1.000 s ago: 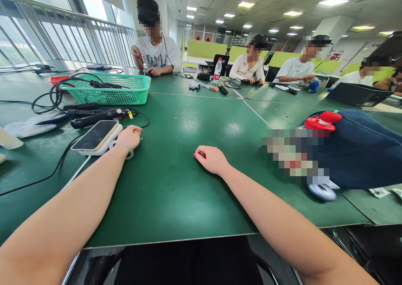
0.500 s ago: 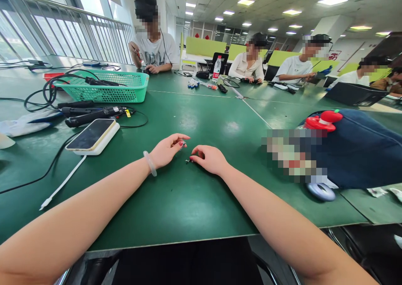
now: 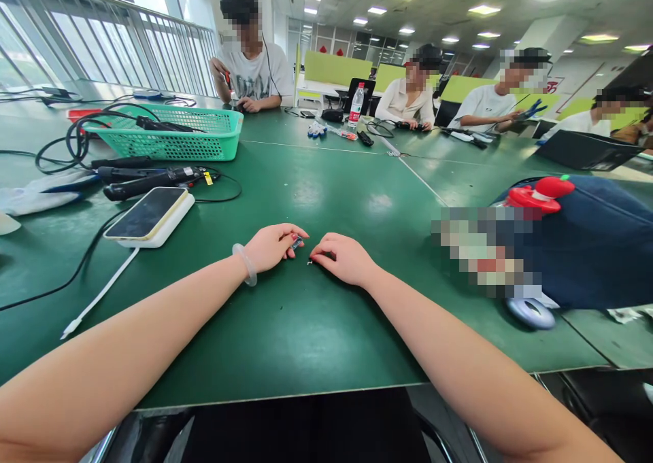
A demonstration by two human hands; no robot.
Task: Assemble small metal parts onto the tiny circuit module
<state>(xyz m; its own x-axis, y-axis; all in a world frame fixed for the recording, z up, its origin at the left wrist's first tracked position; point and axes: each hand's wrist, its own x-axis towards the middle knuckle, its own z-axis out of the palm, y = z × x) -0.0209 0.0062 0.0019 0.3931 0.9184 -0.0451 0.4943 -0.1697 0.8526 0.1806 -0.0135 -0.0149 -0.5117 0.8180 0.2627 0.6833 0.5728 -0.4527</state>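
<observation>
Over the green table point(image 3: 265, 340), my left hand point(image 3: 278, 247) is closed on a small bluish-grey piece point(image 3: 296, 243), whose kind is too small to make out. A pale ring-shaped bracelet point(image 3: 245, 264) circles that wrist. Just to the right, my right hand point(image 3: 343, 259) pinches a tiny dark-and-white piece point(image 3: 309, 262) between thumb and fingertips, low by the tabletop. Whether that piece touches the table I cannot tell. A narrow gap separates the two hands.
At left lie a phone point(image 3: 147, 213) on a white block, black corded tools point(image 3: 153, 183), gloves point(image 3: 45, 192) and a green basket point(image 3: 178, 133). A navy bag point(image 3: 607, 238) and a round lilac object point(image 3: 530, 312) are at right. Several people sit across the table.
My right fingertips have closed together around the tiny piece. My left hand has turned slightly, showing more of its small piece. The view has shifted a little.
</observation>
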